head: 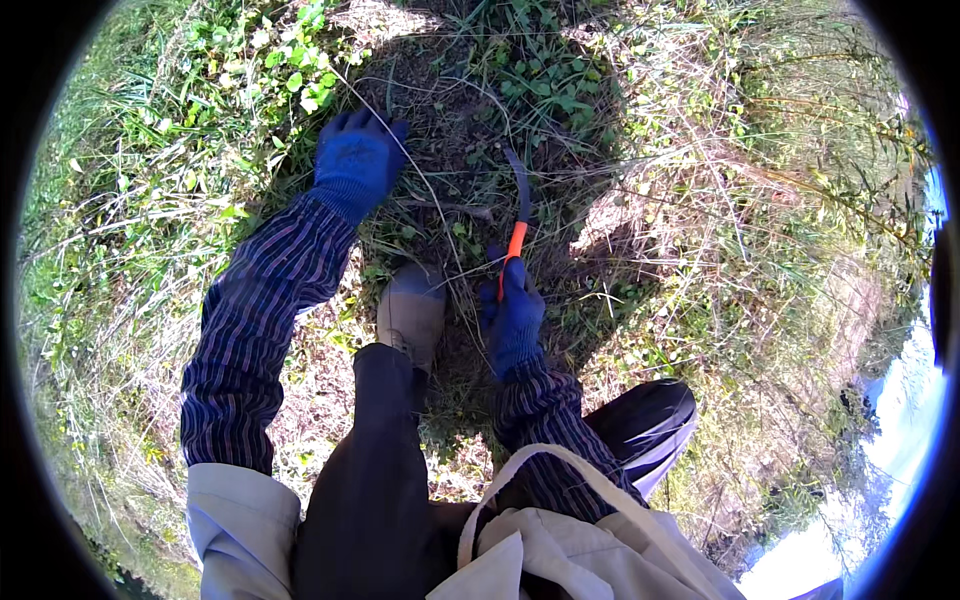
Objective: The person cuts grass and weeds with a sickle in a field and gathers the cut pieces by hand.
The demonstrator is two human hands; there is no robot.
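My right hand, in a blue work glove, is closed around the orange handle of a sickle. Its dark, slightly curved blade points away from me over shaded ground. My left hand, also in a blue glove, lies back up at the edge of green weeds, to the left of the blade. The left fingertips are partly hidden in shadow and plants, so I cannot tell whether they grip anything. A long dry stem runs across the left fingers and down between both hands.
My shoe stands on the ground between my forearms, and my bent knee is at the lower right. Leafy plants grow in the shade ahead. Dry grass and thin branches spread on the right. A pale strap loops near my right sleeve.
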